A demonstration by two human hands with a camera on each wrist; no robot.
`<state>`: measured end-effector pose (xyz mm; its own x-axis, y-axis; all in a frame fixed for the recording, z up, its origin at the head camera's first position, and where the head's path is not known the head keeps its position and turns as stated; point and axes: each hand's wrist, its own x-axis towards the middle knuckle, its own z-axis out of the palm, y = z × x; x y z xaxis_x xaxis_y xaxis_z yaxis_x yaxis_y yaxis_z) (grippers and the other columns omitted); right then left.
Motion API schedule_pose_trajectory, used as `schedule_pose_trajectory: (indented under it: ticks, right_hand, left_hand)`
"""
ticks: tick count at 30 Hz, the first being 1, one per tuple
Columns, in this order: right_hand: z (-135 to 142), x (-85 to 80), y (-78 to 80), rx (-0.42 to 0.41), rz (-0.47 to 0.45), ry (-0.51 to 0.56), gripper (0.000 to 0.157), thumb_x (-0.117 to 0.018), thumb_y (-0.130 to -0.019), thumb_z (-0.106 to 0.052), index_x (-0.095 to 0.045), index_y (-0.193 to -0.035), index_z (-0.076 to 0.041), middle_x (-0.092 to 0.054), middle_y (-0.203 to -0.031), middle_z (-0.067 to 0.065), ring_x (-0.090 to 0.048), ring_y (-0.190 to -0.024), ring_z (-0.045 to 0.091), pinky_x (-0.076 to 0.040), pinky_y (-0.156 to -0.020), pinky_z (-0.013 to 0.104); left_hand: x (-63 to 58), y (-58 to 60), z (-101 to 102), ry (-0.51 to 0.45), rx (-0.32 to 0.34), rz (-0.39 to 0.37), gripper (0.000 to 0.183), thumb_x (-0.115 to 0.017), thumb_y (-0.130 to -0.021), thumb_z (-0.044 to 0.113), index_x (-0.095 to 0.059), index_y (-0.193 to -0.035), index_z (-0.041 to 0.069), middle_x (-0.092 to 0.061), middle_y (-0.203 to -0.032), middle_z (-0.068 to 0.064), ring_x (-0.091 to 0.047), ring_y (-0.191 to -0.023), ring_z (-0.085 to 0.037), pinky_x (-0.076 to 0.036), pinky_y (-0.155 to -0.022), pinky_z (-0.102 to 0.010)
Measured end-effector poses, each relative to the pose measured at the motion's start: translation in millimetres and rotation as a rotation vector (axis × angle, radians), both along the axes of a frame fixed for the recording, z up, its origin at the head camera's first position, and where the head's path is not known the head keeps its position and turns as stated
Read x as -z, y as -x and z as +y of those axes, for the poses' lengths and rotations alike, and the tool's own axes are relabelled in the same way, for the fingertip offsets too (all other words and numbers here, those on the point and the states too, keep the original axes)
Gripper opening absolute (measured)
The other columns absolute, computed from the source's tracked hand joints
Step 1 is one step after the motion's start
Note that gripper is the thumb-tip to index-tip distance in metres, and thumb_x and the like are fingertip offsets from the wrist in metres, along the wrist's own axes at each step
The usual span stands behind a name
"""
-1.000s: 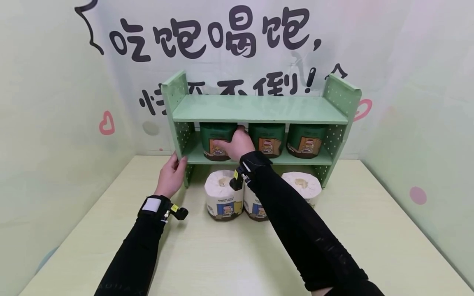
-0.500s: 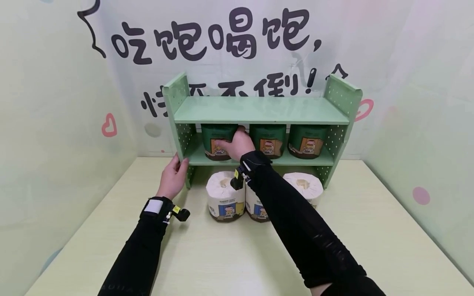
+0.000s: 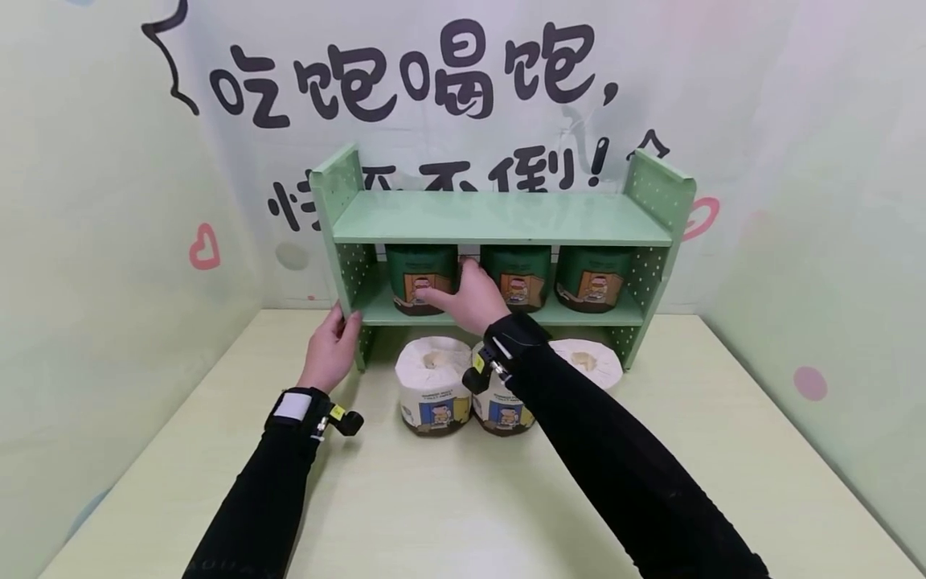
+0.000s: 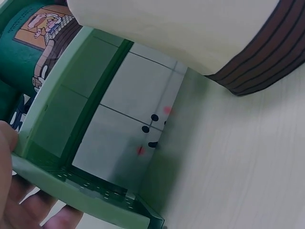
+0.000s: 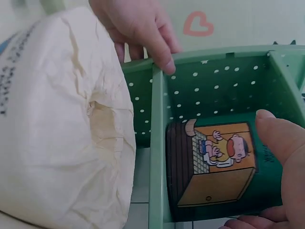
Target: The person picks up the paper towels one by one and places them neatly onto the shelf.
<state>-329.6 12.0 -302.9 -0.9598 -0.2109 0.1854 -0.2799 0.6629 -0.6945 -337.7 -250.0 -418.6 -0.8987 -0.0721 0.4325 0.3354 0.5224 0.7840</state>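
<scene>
- On the bare front part of the desk [image 3: 448, 515] lie only the two black sleeves, reaching away from the person.
- Further in, three white paper rolls stand on the desk under the shelf unit: the left white roll [image 3: 432, 386], the middle white roll [image 3: 499, 402] touching it, and the right white roll [image 3: 587, 362], partly hidden behind the right forearm.
- The left hand [image 3: 329, 350] grips the front edge of the left side panel [image 3: 340, 233] of the green shelf unit [image 3: 499, 219], fingertips curled over the edge at the level of the lower board.
- The right hand [image 3: 466, 296] reaches onto the lower board and touches the left green roll [image 3: 421, 277]: thumb across its label, fingers in the gap beside the middle green roll [image 3: 515, 277]. The wrist view shows the thumb pressed on the wrapper, so the hand loosely grasps this roll, which stands upright at the left end of the lower board.
- The right green roll [image 3: 596, 277] stands at the board's right end, apart from the hand.
- Behind the desk's far edge hangs a wall sheet [image 3: 412, 72] with large black characters.
</scene>
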Motion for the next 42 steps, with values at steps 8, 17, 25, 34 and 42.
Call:
schedule_pose_trajectory:
  ticks: [8, 17, 25, 34, 42]
  right_hand:
    - [17.9, -0.1, -16.7, -0.054, 0.049, 0.075, 0.084, -0.067, -0.089, -0.056, -0.034, -0.151, -0.011, -0.04, -0.147, 0.005, -0.042, -0.127, 0.016, -0.043, -0.102, 0.036]
    - [41.3, -5.1, -34.1, -0.162, 0.08, 0.213, 0.07, -0.067, -0.092, -0.05, -0.043, -0.147, -0.014, -0.047, -0.142, -0.001, -0.046, -0.122, 0.008, -0.045, -0.099, 0.032]
    - [78.2, -0.8, -45.8, -0.183, 0.149, 0.331, 0.06, -0.068, -0.094, -0.044, -0.048, -0.143, -0.015, -0.055, -0.134, 0.002, -0.051, -0.116, 0.007, -0.047, -0.097, 0.036]
    - [132.7, 6.5, -62.5, -0.118, 0.269, 0.456, 0.051, -0.069, -0.096, -0.033, -0.052, -0.138, -0.01, -0.057, -0.133, 0.003, -0.052, -0.117, 0.012, -0.046, -0.099, 0.037]
    - [185.1, -1.3, -66.0, 0.056, 0.38, 0.494, 0.048, -0.068, -0.096, -0.033, -0.055, -0.137, -0.011, -0.057, -0.132, 0.005, -0.055, -0.114, 0.014, -0.048, -0.094, 0.023]
  left_hand:
    - [-2.1, -1.0, 2.9, 0.029, -0.003, -0.001, 0.049, -0.041, -0.108, 0.04, -0.036, -0.153, 0.021, -0.053, -0.134, -0.021, -0.054, -0.112, -0.032, -0.051, -0.086, -0.054]
    - [-24.5, -13.1, 12.0, -0.003, -0.177, 0.184, 0.045, -0.066, -0.096, 0.018, -0.043, -0.126, -0.007, -0.043, -0.115, -0.018, -0.052, -0.097, -0.026, -0.053, -0.079, -0.034]
    - [-37.9, -40.6, 19.3, -0.042, -0.141, 0.22, 0.028, -0.064, -0.097, 0.024, -0.055, -0.113, 0.002, -0.052, -0.105, -0.004, -0.052, -0.089, -0.015, -0.046, -0.071, -0.022]
    - [-34.5, -60.8, 35.9, -0.056, 0.257, 0.013, 0.048, -0.062, -0.101, 0.029, -0.048, -0.139, 0.003, -0.051, -0.136, -0.011, -0.046, -0.121, -0.021, -0.043, -0.099, -0.049]
    - [-43.9, -84.0, 63.2, -0.072, 0.374, -0.092, 0.06, -0.063, -0.1, 0.015, -0.032, -0.146, -0.007, -0.035, -0.147, -0.023, -0.035, -0.131, -0.034, -0.035, -0.105, -0.055]
